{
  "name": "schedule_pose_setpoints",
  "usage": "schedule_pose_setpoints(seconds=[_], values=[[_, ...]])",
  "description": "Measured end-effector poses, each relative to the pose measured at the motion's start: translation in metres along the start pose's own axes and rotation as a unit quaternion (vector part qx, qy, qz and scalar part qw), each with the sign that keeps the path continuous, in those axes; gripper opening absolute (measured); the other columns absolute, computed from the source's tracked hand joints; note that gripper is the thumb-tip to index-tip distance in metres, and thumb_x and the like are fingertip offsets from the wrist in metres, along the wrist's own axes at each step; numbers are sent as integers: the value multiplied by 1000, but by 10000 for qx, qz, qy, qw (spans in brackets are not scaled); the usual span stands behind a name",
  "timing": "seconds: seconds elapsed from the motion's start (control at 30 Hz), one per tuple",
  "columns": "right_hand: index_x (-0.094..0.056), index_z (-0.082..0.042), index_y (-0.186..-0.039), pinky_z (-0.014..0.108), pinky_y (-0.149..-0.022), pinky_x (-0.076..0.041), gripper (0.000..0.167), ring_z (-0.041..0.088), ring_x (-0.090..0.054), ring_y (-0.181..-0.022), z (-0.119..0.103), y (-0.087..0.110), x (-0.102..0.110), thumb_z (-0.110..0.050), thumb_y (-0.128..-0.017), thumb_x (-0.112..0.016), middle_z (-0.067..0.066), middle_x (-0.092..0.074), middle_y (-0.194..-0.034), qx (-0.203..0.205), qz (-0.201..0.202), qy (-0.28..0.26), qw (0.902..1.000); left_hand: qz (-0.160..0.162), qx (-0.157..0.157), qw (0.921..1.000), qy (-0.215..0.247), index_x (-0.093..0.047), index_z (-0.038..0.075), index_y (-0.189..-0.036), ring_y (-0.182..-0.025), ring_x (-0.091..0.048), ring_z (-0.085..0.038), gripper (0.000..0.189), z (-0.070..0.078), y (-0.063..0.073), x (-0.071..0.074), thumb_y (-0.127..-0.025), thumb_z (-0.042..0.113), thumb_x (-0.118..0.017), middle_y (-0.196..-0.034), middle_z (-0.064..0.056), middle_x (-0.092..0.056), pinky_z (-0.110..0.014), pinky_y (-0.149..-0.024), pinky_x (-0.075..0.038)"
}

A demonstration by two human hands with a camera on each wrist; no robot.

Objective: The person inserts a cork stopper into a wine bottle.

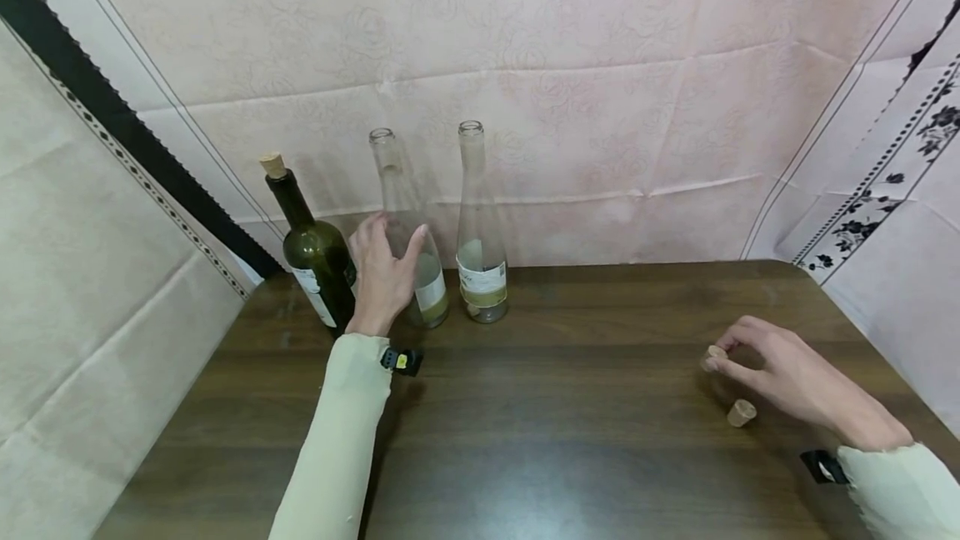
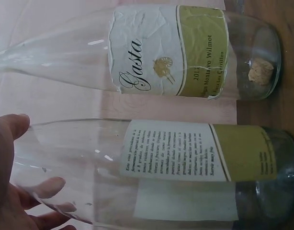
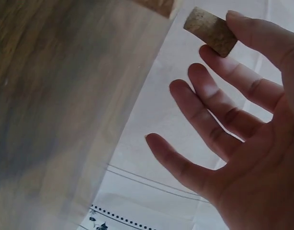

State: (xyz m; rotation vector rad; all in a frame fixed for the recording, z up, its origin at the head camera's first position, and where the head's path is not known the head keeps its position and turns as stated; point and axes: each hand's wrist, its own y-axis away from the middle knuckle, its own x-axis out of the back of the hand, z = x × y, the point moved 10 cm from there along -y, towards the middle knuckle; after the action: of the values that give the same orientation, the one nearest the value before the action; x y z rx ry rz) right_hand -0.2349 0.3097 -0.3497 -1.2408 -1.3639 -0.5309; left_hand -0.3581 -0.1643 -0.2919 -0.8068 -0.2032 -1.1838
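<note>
My left hand (image 1: 384, 277) is at the shoulder of a clear glass bottle (image 1: 431, 282), thumb on one side and fingers curled round the other. Through the glass, the fingertips (image 2: 53, 187) show in the left wrist view. The bottle stands upright and uncorked, with a white and olive label. Over the right part of the table, my right hand (image 1: 787, 373) pinches a small cork (image 3: 211, 31) between thumb and index finger, its other fingers spread. A second cork (image 1: 742, 413) is on the table just below that hand.
Right of the held bottle stands another clear bottle (image 1: 482, 273), uncorked, with a loose cork (image 2: 261, 72) inside at its base. To the left is a dark green bottle (image 1: 318, 248) with a cork (image 1: 273, 165) in its mouth. Pale cloth (image 1: 570, 148) hangs behind the wooden table (image 1: 562, 407).
</note>
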Motion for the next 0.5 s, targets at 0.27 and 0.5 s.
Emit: schedule_pose_setpoints(seconds=[0.27, 0.5], values=[[-67, -35, -92, 18, -81, -44, 13, 6, -64, -92, -24, -10, 13, -30, -90, -79, -18, -63, -98, 143, 281, -102, 9994, -57, 69, 9999, -118, -46, 5, -146, -150, -22, -31, 78, 1, 10, 4, -98, 66, -48, -160, -14, -31, -53, -119, -30], [-67, -35, -94, 16, -84, -42, 16, 8, -63, -93, -40, -16, 25, -28, -89, -80, -18, -62, -99, 197, 458, -203, 9985, -120, 4, 9998, -172, -47, 4, -143, -149, -23, -32, 77, 4, 19, 6, -98, 67, -48, -161, -14, -30, -56, -117, -33]])
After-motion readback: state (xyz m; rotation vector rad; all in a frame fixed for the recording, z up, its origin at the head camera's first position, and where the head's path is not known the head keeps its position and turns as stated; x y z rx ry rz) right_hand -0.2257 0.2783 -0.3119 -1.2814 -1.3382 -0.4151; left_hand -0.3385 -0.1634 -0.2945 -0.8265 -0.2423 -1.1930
